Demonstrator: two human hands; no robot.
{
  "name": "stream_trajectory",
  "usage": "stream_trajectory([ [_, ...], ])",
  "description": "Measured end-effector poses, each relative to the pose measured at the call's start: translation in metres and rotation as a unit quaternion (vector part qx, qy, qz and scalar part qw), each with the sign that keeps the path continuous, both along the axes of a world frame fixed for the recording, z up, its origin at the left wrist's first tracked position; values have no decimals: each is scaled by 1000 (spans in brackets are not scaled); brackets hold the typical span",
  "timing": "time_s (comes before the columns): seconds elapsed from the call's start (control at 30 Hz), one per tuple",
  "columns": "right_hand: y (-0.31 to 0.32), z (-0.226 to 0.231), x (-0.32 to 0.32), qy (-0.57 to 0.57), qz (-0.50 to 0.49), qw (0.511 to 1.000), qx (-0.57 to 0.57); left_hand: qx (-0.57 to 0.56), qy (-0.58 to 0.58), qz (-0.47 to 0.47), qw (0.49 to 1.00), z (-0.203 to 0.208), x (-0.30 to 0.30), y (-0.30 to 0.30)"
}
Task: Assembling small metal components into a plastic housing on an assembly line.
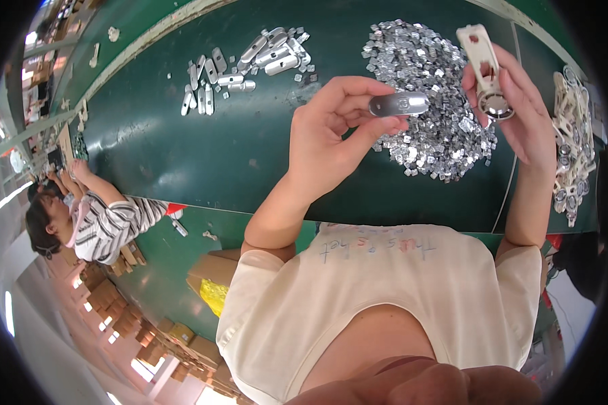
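My left hand (324, 135) pinching silver metal cap (398, 104), long axis lying level, pointing toward right hand (513, 111). Right hand gripping cream plastic part (483, 57) upright, just beside cap, above desk (182, 135).

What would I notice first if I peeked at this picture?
Probably the big sparkly pile of tiny silver bits on the green table, right behind the hands. In front of it, the left hand pinches a shiny oval metal piece, and the right hand holds a cream plastic part with a round silver end. More oval pieces lie farther back.
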State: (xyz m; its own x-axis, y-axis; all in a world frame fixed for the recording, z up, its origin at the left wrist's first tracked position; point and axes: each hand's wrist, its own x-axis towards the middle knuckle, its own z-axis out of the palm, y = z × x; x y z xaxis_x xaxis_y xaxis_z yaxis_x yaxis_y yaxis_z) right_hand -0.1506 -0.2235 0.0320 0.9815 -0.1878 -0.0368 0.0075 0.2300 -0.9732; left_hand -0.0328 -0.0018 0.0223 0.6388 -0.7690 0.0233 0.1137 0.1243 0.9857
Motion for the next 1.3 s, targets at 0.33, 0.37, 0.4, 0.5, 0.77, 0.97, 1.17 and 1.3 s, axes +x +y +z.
stream_trajectory([
  [0.33, 39, 16, 26, -53, -62, 965, -247, -19, 26, 15, 999, -2, 6, 3],
  [0.37, 41, 16, 26, -9, -49, 989, -140, -19, 29, 22, 999, -2, 6, 3],
  [0.4, 43, 17, 25, 36, -37, 998, -31, -9, 42, 19, 999, -3, 6, 3],
  [0.5, 51, 21, 28, -41, -23, 926, -375, 14, 59, 15, 998, -3, 8, 1],
  [0.77, 51, 14, 29, -184, -11, 783, -594, 20, 34, 15, 999, -3, 6, 4],
  [0.97, 49, 15, 29, -180, -2, 788, -589, 8, 33, 8, 999, -4, 4, 4],
  [1.17, 47, 15, 30, -178, 7, 795, -580, 9, 38, 3, 999, -2, 4, 5],
  [1.3, 47, 13, 30, -181, 4, 790, -585, 7, 53, 9, 999, 0, 4, 5],
])
